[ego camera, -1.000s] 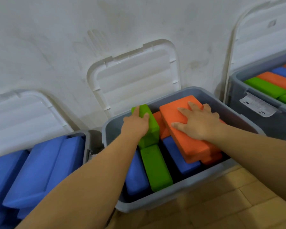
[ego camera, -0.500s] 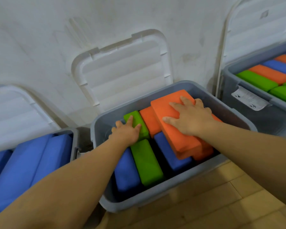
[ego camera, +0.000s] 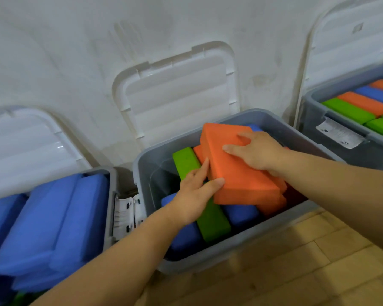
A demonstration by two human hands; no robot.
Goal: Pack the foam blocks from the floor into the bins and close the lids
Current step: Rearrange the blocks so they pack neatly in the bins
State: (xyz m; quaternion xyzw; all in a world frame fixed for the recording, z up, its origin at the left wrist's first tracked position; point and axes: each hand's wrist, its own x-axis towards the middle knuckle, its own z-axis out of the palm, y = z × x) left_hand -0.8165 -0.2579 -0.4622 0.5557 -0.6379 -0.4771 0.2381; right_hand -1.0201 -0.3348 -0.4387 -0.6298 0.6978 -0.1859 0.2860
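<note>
The middle grey bin [ego camera: 228, 247] stands open, its white lid [ego camera: 177, 96] leaning on the wall. Inside lie green blocks [ego camera: 212, 224], blue blocks [ego camera: 241, 214] and orange blocks. A large orange block [ego camera: 234, 173] lies tilted on top of the others. My right hand [ego camera: 261, 151] rests on its top face with fingers spread. My left hand [ego camera: 192, 195] touches its near left corner, thumb against the front face and fingers straight along the left side. Another green block [ego camera: 185, 160] sits on edge just left of it.
A grey bin on the left [ego camera: 111, 195] holds large blue blocks [ego camera: 64, 217], its white lid [ego camera: 20, 151] open against the wall. The right bin [ego camera: 332, 151] is filled with green, orange and blue blocks, lid [ego camera: 352, 40] up. Wooden floor [ego camera: 296, 261] lies in front.
My left hand left the green block and moved right to the orange block's corner. The orange block has turned and tilted under my right hand.
</note>
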